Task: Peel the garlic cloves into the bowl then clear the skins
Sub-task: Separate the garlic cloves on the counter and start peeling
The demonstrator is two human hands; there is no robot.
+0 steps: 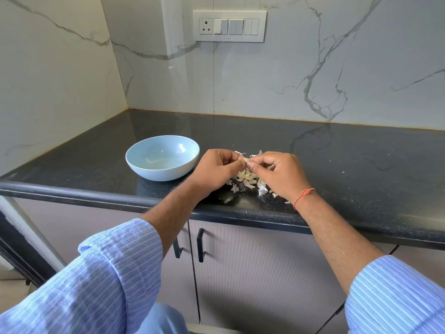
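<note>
A light blue bowl (162, 157) stands on the black counter (337, 150), left of my hands; no cloves show inside it. My left hand (214, 168) and my right hand (279, 173) meet above the counter and together pinch one garlic clove (246, 160) between their fingertips. Under and between the hands lies a heap of garlic cloves and papery skins (248, 180), partly hidden by the right hand. A few loose skin bits (255, 154) lie just behind the hands.
The counter's rounded front edge (120, 197) runs below my wrists. Marble walls close off the back and left; a switch panel (229, 26) is on the back wall. Cabinet doors with dark handles (200, 244) sit under the counter.
</note>
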